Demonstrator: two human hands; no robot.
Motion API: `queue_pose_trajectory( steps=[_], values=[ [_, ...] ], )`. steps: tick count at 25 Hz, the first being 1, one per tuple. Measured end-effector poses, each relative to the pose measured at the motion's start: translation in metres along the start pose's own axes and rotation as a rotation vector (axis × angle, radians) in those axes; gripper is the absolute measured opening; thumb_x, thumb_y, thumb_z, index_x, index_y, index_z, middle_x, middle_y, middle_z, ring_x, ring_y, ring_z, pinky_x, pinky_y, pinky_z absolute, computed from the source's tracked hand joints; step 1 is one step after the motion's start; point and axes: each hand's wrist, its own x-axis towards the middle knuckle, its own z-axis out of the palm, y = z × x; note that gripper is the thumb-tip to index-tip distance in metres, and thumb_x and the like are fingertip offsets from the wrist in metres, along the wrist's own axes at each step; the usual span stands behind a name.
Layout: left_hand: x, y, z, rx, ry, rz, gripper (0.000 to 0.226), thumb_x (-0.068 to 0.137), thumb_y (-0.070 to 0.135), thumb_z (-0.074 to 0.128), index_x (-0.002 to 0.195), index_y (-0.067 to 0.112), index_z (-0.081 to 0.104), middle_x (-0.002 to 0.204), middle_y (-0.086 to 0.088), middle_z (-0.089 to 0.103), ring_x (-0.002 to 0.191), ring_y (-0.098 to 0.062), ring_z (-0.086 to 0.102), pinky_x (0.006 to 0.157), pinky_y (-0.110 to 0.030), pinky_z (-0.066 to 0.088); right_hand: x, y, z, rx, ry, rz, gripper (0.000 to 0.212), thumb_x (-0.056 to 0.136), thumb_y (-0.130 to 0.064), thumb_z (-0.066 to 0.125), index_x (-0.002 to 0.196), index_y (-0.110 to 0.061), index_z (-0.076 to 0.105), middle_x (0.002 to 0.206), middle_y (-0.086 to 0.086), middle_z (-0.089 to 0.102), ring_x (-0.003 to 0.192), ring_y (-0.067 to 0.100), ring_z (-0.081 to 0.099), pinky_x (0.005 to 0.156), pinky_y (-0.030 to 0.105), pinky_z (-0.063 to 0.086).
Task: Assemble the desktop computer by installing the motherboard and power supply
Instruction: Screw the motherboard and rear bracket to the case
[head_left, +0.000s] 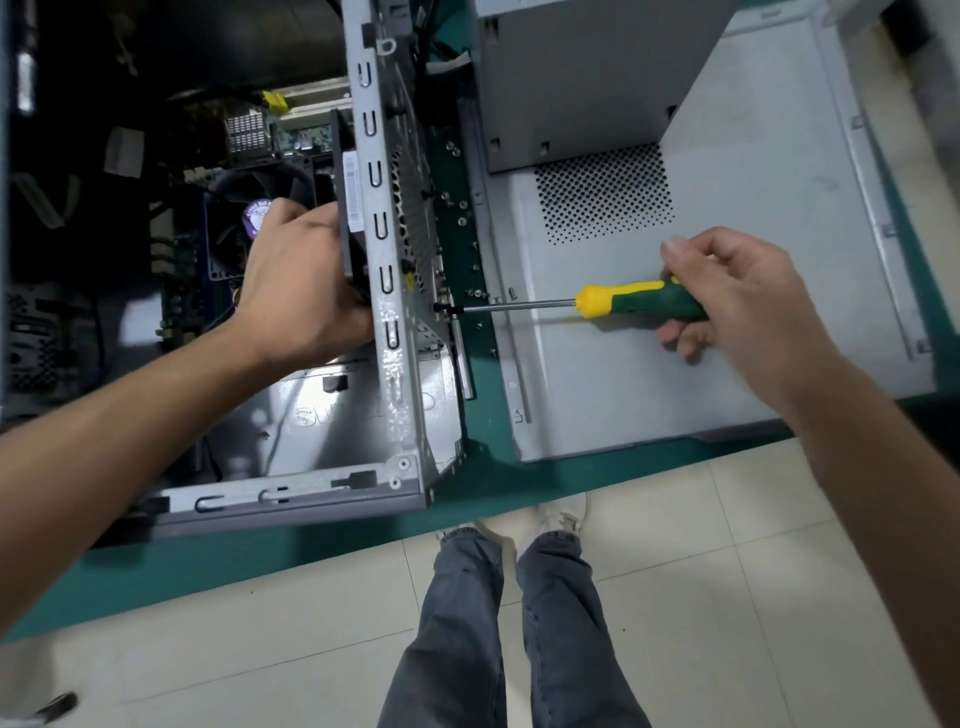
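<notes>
- I see my right hand (737, 296) with its fingers curled round the green and yellow handle of a screwdriver (613, 303), thumb on top.
- From those fingers the shaft runs left, its tip on a screw at the rear wall of the computer case (395, 291).
- My left hand (301, 280) reaches inside that wall, fingers wrapped on a black fan (345, 228).
- The motherboard (176, 291) lies just beyond that hand.
- Loose screws (462, 208) lie on the green table (311, 540), between my hands.

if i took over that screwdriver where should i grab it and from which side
Grip the green and yellow handle of the screwdriver, coming from the right, where the right hand holds it. It lies level with its tip at the case wall, so the thin bare shaft offers little purchase.
</notes>
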Motion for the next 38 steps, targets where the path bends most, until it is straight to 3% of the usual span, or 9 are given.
queue_pose_trajectory(
  steps=[4, 10, 13, 15, 20, 24, 28, 33, 38],
  values=[
    [-0.002, 0.000, 0.001, -0.020, 0.040, -0.002, 0.024, 0.072, 0.040, 0.037, 0.061, 0.040, 0.016, 0.061, 0.021, 0.022, 0.061, 0.002, 0.020, 0.068, -0.037, 0.022, 0.000, -0.002, -0.009, 0.108, -0.101, 0.012, 0.012, 0.072, -0.031, 0.070, 0.081, -0.033, 0.064, 0.084, -0.004, 0.064, 0.061, 0.019, 0.057, 0.058, 0.032, 0.048],
    [-0.002, 0.008, 0.000, -0.076, 0.072, -0.022, 0.031, 0.071, 0.036, 0.043, 0.063, 0.040, 0.014, 0.062, 0.022, 0.018, 0.062, 0.000, 0.019, 0.059, -0.022, 0.021, -0.001, -0.004, -0.004, -0.016, -0.022, 0.083, 0.033, 0.083, -0.048, 0.063, 0.082, -0.015, 0.067, 0.062, 0.004, 0.055, 0.049, 0.013, 0.045, 0.042, 0.023, 0.030],
    [-0.003, 0.003, 0.001, -0.022, 0.033, -0.011, 0.027, 0.071, 0.041, 0.040, 0.059, 0.039, 0.015, 0.059, 0.021, 0.020, 0.060, 0.000, 0.020, 0.058, -0.035, 0.011, -0.001, -0.011, -0.009, 0.111, -0.095, 0.089, 0.013, 0.083, -0.029, 0.064, 0.090, -0.017, 0.066, 0.066, -0.004, 0.051, 0.048, 0.014, 0.035, 0.040, 0.024, 0.023],
    [-0.001, 0.000, 0.000, -0.011, 0.008, -0.030, 0.026, 0.071, 0.042, 0.037, 0.059, 0.039, 0.015, 0.058, 0.020, 0.021, 0.057, 0.000, 0.020, 0.066, -0.032, 0.011, 0.000, -0.008, -0.005, 0.053, -0.059, 0.055, 0.028, 0.090, -0.039, 0.063, 0.083, -0.012, 0.059, 0.058, -0.002, 0.050, 0.042, 0.015, 0.026, 0.040, 0.022, 0.020],
    [-0.002, -0.001, 0.001, 0.020, 0.029, 0.006, 0.029, 0.072, 0.040, 0.039, 0.060, 0.039, 0.012, 0.060, 0.022, 0.017, 0.056, 0.001, 0.017, 0.066, -0.030, 0.008, 0.001, -0.011, -0.006, 0.105, -0.071, 0.088, 0.009, 0.079, -0.028, 0.068, 0.082, -0.021, 0.062, 0.072, 0.009, 0.051, 0.056, 0.020, 0.041, 0.042, 0.027, 0.031],
    [-0.001, -0.002, 0.002, 0.023, 0.011, 0.005, 0.029, 0.072, 0.041, 0.038, 0.060, 0.038, 0.012, 0.059, 0.021, 0.017, 0.054, 0.000, 0.016, 0.066, -0.029, 0.008, -0.001, -0.004, 0.000, -0.012, 0.063, 0.030, 0.041, 0.085, -0.050, 0.065, 0.076, -0.011, 0.061, 0.056, 0.004, 0.048, 0.040, 0.014, 0.041, 0.040, 0.020, 0.028],
    [0.000, -0.002, 0.000, 0.014, -0.010, -0.031, 0.027, 0.072, 0.044, 0.037, 0.058, 0.038, 0.015, 0.058, 0.020, 0.021, 0.056, 0.000, 0.019, 0.068, -0.030, 0.011, 0.000, -0.006, -0.001, 0.179, -0.020, 0.075, 0.008, 0.077, -0.026, 0.068, 0.083, -0.024, 0.063, 0.075, 0.000, 0.059, 0.054, 0.017, 0.046, 0.044, 0.026, 0.034],
    [0.000, -0.006, 0.002, 0.037, -0.004, 0.015, 0.025, 0.071, 0.041, 0.035, 0.059, 0.039, 0.013, 0.061, 0.021, 0.019, 0.057, 0.002, 0.018, 0.070, -0.039, 0.023, -0.006, -0.001, 0.005, -0.031, 0.077, 0.012, 0.038, 0.085, -0.050, 0.064, 0.077, -0.014, 0.067, 0.059, 0.007, 0.060, 0.041, 0.011, 0.046, 0.039, 0.020, 0.033],
    [0.001, -0.006, 0.002, 0.046, 0.001, 0.017, 0.027, 0.073, 0.042, 0.036, 0.059, 0.038, 0.014, 0.059, 0.020, 0.018, 0.055, 0.002, 0.018, 0.069, -0.039, 0.023, -0.006, -0.005, -0.003, 0.145, -0.006, 0.047, 0.011, 0.082, -0.031, 0.070, 0.079, -0.023, 0.063, 0.068, -0.001, 0.061, 0.049, 0.017, 0.046, 0.040, 0.025, 0.032]
  ],
)
